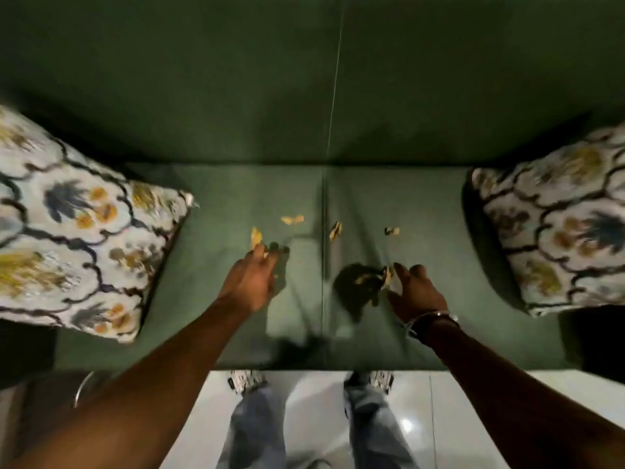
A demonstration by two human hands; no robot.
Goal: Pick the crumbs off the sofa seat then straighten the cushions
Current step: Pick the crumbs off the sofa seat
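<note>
Several yellow crumbs lie on the green sofa seat (216,299): one (256,236) just beyond my left hand, one (292,219) farther back, one (335,230) on the centre seam, one (391,231) to the right. My left hand (252,279) reaches over the seat with fingers pinched near the closest crumb; whether it grips anything is unclear. My right hand (414,292) pinches a pale crumb (388,276) between thumb and fingers. A patterned cushion (77,228) lies askew at the left end and another (558,225) at the right end.
The sofa back (304,79) rises behind the seat. White tiled floor (318,418) lies in front of the sofa, where my legs in jeans and my shoes stand. A dark object sits at the lower left edge.
</note>
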